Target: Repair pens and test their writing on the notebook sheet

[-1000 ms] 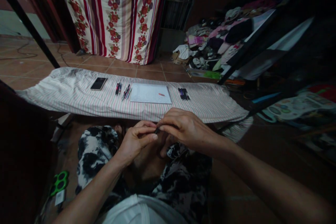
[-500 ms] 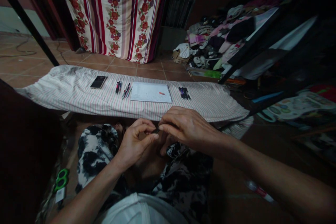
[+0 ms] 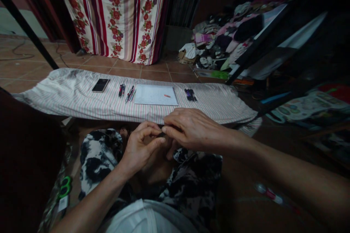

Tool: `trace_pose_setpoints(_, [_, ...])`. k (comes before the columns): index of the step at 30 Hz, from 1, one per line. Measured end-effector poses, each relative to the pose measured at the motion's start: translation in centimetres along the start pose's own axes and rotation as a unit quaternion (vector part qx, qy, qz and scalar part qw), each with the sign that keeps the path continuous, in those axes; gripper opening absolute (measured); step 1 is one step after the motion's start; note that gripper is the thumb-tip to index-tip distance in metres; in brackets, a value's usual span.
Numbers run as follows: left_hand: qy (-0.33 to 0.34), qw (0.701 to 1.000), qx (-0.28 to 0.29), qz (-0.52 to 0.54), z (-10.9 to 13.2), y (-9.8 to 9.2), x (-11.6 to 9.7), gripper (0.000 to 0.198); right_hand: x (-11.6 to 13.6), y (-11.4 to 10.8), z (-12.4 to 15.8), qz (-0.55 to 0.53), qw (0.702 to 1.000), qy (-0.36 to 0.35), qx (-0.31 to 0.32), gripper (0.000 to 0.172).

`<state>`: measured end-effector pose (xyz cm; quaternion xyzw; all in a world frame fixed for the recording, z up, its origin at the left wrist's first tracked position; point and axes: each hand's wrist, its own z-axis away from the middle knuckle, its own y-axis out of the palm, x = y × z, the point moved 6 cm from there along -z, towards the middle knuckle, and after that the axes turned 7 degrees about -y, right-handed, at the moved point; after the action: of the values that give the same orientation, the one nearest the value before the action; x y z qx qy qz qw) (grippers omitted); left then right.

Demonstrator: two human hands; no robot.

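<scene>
Over my lap, my left hand [image 3: 142, 145] and my right hand [image 3: 191, 127] meet at the fingertips. Both are closed in a pinch around a small dark object [image 3: 162, 134], mostly hidden by the fingers, so its kind does not show. Beyond them, on the striped cloth [image 3: 115, 111], lies a spiral notebook [image 3: 153, 95] with a small orange piece [image 3: 167, 96] on top. Several pens [image 3: 130, 94] and a red-and-dark pair of pens [image 3: 121, 90] lie to its left. A row of dark pens [image 3: 190, 95] is to its right.
A phone [image 3: 101, 85] lies at the cloth's left. Green-handled scissors [image 3: 65, 186] are on the floor at lower left, a clear-and-pink object [image 3: 269, 193] at lower right. Clothes [image 3: 226, 36] are heaped behind; a floral curtain [image 3: 117, 14] hangs at the back.
My right hand has shifted slightly left, its fingertips closer to those of my left hand. More of the small dark object shows between them. The view has turned a little.
</scene>
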<state>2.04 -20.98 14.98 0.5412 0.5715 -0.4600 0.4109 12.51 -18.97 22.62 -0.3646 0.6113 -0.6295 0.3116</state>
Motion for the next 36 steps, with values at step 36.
trace_pose_setpoints(36, [-0.158, 0.965, -0.034, 0.206, -2.5, -1.0, 0.4, 0.017, -2.5, -1.1, -4.7, -0.204, 0.974, 0.104, -0.003, 0.044])
